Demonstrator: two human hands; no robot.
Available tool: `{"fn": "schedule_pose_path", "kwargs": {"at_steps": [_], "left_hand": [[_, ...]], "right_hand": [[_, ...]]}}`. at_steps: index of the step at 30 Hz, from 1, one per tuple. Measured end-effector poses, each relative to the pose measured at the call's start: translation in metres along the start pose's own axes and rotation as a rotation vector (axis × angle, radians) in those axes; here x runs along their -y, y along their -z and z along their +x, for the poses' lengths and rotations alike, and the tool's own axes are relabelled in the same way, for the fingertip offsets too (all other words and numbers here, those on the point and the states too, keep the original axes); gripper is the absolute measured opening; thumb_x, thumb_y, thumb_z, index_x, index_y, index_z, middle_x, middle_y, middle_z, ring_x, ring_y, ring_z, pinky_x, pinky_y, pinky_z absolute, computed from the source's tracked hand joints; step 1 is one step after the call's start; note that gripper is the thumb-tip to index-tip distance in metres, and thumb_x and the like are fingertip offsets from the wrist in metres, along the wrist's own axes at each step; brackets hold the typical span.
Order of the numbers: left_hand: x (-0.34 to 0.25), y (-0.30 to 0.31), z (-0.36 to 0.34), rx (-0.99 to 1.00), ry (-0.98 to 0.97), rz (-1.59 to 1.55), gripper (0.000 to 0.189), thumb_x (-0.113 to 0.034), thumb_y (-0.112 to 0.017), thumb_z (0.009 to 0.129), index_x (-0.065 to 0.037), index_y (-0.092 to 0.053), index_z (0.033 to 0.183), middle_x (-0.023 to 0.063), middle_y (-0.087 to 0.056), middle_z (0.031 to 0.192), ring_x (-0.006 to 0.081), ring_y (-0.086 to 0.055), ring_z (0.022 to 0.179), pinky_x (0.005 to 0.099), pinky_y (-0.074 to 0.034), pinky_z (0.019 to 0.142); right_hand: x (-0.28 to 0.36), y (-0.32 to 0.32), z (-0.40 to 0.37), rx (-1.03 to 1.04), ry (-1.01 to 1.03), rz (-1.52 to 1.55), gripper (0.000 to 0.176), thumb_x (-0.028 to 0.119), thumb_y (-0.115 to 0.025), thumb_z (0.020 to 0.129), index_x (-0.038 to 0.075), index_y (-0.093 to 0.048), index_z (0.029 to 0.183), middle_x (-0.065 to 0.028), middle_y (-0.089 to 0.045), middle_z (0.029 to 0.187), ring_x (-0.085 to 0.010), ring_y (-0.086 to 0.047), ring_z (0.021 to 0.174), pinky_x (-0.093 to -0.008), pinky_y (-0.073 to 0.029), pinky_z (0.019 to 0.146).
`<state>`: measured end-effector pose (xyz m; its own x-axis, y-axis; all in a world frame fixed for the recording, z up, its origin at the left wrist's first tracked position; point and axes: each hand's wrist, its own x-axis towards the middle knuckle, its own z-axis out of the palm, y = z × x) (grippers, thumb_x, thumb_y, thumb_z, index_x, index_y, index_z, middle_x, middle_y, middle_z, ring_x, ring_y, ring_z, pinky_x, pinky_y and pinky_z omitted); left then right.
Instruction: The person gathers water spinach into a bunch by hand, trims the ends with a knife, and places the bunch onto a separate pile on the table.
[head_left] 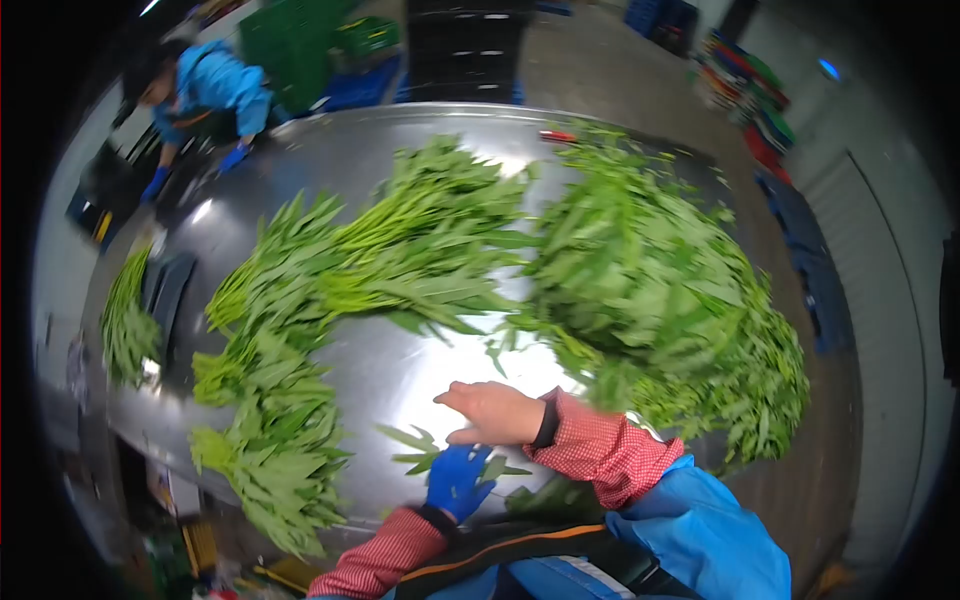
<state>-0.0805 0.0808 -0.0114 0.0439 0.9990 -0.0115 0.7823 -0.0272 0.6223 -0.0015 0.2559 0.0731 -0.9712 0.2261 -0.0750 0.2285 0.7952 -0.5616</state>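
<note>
My left hand (458, 482), in a blue glove, is low over the metal table (385, 385) near its front edge. A few leafy greens (415, 445) stick out on both sides of the glove, and its fingers look curled round them, though blur hides the grip. Just above it is my bare right hand (495, 412), fingers stretched to the left and thumb apart, with nothing seen in it. Bundled greens (280, 430) with pale stem ends lie in a curved row on the left. To the right rises a large loose heap of greens (640, 270).
Across the table's far left corner a person in blue (220, 85) leans in with gloved hands. A separate bundle (130, 315) lies at the left edge beside a dark tray (172, 290). A red-handled tool (557, 136) is at the far edge. Black crates (465, 50) stand behind.
</note>
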Motion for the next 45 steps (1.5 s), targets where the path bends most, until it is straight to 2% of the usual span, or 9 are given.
{"fn": "schedule_pose_path", "kwargs": {"at_steps": [7, 12, 15, 18, 25, 35, 38, 41, 45], "left_hand": [[-0.023, -0.026, -0.012, -0.092, 0.003, 0.017, 0.052, -0.021, -0.075, 0.068, -0.009, -0.058, 0.115, 0.0202, -0.047, 0.136, 0.0381, -0.047, 0.121, 0.0457, -0.04, 0.099], [-0.028, -0.027, 0.011, -0.242, 0.18, -0.16, 0.031, -0.014, -0.074, 0.069, -0.008, -0.065, 0.098, 0.0164, -0.063, 0.111, 0.0344, -0.057, 0.105, 0.043, -0.044, 0.093], [-0.064, -0.006, 0.049, -0.412, 0.174, 0.178, 0.02, -0.012, -0.073, 0.071, -0.008, -0.066, 0.089, 0.0142, -0.066, 0.099, 0.0329, -0.061, 0.095, 0.0413, -0.047, 0.087], [-0.095, 0.001, 0.085, -0.306, 0.164, 0.185, 0.02, -0.005, -0.072, 0.072, -0.005, -0.062, 0.089, 0.0127, -0.064, 0.094, 0.0284, -0.06, 0.092, 0.0394, -0.047, 0.081], [-0.173, 0.032, 0.255, -0.519, -0.226, 0.059, 0.073, -0.021, -0.079, 0.072, -0.001, -0.043, 0.133, 0.0185, -0.054, 0.125, 0.0327, -0.053, 0.115, 0.0392, -0.042, 0.097], [-0.149, 0.027, 0.478, -0.328, 0.411, 0.11, 0.117, -0.059, -0.079, 0.06, 0.007, -0.026, 0.141, 0.03, -0.04, 0.138, 0.037, -0.043, 0.128, 0.0395, -0.035, 0.106], [-0.137, 0.041, 0.493, 0.024, 0.558, 0.072, 0.12, -0.063, -0.077, 0.06, 0.009, -0.026, 0.141, 0.0296, -0.041, 0.138, 0.0356, -0.043, 0.129, 0.0378, -0.035, 0.106], [-0.089, 0.048, 0.509, 0.09, 0.577, -0.023, 0.104, -0.055, -0.076, 0.062, 0.01, -0.039, 0.135, 0.0269, -0.046, 0.136, 0.0333, -0.047, 0.126, 0.035, -0.038, 0.103], [-0.131, 0.062, 0.491, 0.075, 0.613, 0.08, 0.082, -0.044, -0.074, 0.062, 0.004, -0.053, 0.126, 0.025, -0.057, 0.122, 0.0327, -0.057, 0.114, 0.0358, -0.045, 0.095]], "right_hand": [[-0.041, 0.059, -0.13, -0.259, -0.12, 0.024, 0.035, 0.029, -0.065, 0.082, 0.006, -0.06, 0.108, -0.0129, -0.064, 0.096, -0.0324, -0.063, 0.085, -0.0413, -0.051, 0.072], [-0.086, 0.115, -0.221, -0.465, -0.231, -0.121, 0.029, 0.027, -0.065, 0.082, 0.005, -0.061, 0.1, -0.0145, -0.064, 0.086, -0.0338, -0.063, 0.078, -0.043, -0.051, 0.066], [-0.119, 0.132, -0.277, -0.507, -0.332, -0.179, 0.027, 0.027, -0.064, 0.081, 0.005, -0.06, 0.097, -0.0147, -0.063, 0.084, -0.0343, -0.062, 0.079, -0.0437, -0.05, 0.067], [-0.146, 0.131, -0.324, -0.465, -0.39, -0.186, 0.027, 0.027, -0.064, 0.082, 0.005, -0.059, 0.095, -0.0149, -0.062, 0.083, -0.0346, -0.062, 0.079, -0.0439, -0.05, 0.068], [-0.175, 0.115, -0.378, -0.519, -0.391, -0.115, 0.024, 0.024, -0.065, 0.082, 0.005, -0.06, 0.095, -0.0136, -0.063, 0.081, -0.0334, -0.062, 0.075, -0.042, -0.05, 0.063], [-0.194, 0.081, -0.424, -0.525, -0.488, 0.133, 0.023, 0.02, -0.066, 0.081, 0.006, -0.064, 0.099, -0.0105, -0.065, 0.076, -0.0283, -0.063, 0.068, -0.0368, -0.049, 0.059], [-0.204, 0.076, -0.432, -0.523, -0.542, 0.21, 0.023, 0.018, -0.067, 0.081, 0.006, -0.064, 0.1, -0.0092, -0.065, 0.075, -0.0265, -0.063, 0.065, -0.0353, -0.049, 0.056], [-0.214, 0.065, -0.429, -0.54, -0.543, 0.246, 0.022, 0.017, -0.067, 0.081, 0.006, -0.065, 0.1, -0.0088, -0.065, 0.074, -0.026, -0.063, 0.063, -0.035, -0.048, 0.055], [-0.208, 0.075, -0.411, -0.554, -0.485, 0.258, 0.02, 0.016, -0.066, 0.082, 0.005, -0.065, 0.099, -0.0088, -0.064, 0.072, -0.026, -0.062, 0.063, -0.0349, -0.048, 0.055]]}}
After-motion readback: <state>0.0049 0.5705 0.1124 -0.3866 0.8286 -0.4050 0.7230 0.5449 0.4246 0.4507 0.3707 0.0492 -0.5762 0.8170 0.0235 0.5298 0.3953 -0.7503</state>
